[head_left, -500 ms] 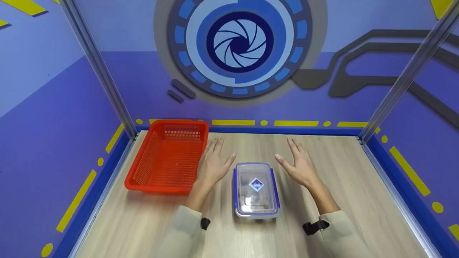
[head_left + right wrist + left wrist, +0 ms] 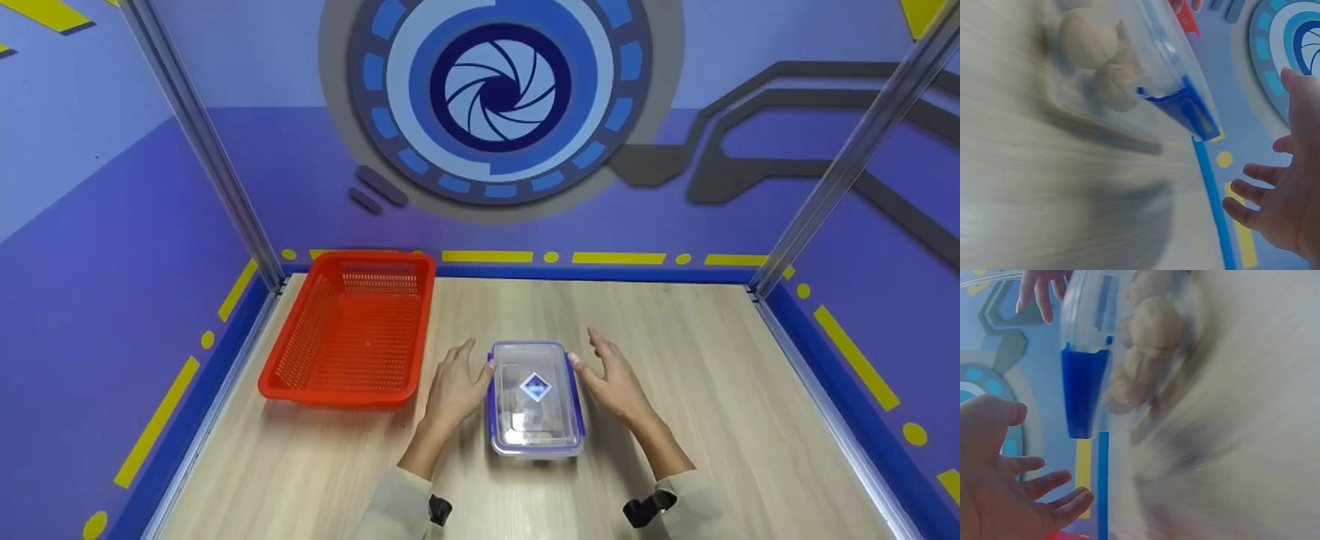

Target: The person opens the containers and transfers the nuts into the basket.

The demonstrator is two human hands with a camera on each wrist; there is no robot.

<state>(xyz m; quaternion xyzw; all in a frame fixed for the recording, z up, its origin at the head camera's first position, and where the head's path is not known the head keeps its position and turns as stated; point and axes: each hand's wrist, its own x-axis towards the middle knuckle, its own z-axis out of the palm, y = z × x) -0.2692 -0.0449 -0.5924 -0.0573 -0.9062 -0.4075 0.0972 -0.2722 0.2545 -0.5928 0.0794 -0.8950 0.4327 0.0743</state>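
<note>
A clear plastic food container (image 2: 534,420) with purple-blue side clips and a diamond label on its lid sits on the table. Through its wall show several pale brown, rounded, walnut-like lumps (image 2: 1156,326). My left hand (image 2: 455,386) is at the container's left side, its thumb tip overlapping the lid's edge in the head view. To the right, my right hand (image 2: 616,381) has its thumb close to the upper right edge of the lid. Both hands have spread, relaxed fingers and hold nothing. In the wrist views a blue clip (image 2: 1188,109) hangs down and off the container wall.
An open red plastic basket (image 2: 360,337) with perforated sides stands at the back left, beyond my left hand. Printed panels (image 2: 750,225) enclose the wooden table (image 2: 712,330) at the back and sides, with metal posts (image 2: 232,180) at the corners.
Both hands have come back toward me and inward to the container's sides; the left has moved away from the basket. Container and basket have stayed in place.
</note>
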